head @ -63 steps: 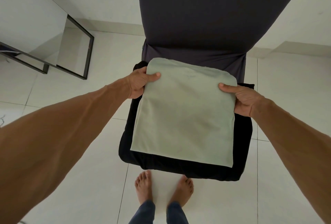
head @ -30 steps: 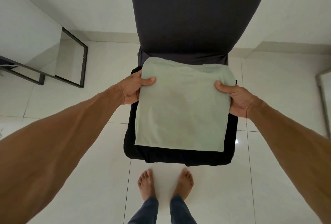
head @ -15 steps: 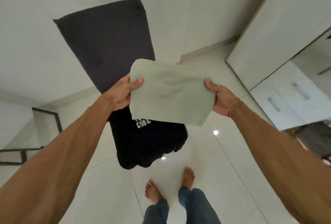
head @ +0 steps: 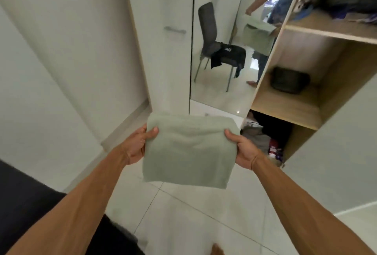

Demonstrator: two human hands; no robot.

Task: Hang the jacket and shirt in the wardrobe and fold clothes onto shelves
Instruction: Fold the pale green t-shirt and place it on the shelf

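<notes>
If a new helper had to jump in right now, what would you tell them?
Left hand: grips the left edge of the folded green top.
Right hand: grips its right edge.
The top is held in the air before the wardrobe; its middle shelf holds one dark bundle.
Done: green top folded.
Left: lay it on a shelf; the black garment on the chair, seen in the mirror, probably needs folding.

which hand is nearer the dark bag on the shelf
Right. The right hand grips the folded green garment below-left of the dark bag; the left hand grips the garment's opposite edge.
</notes>
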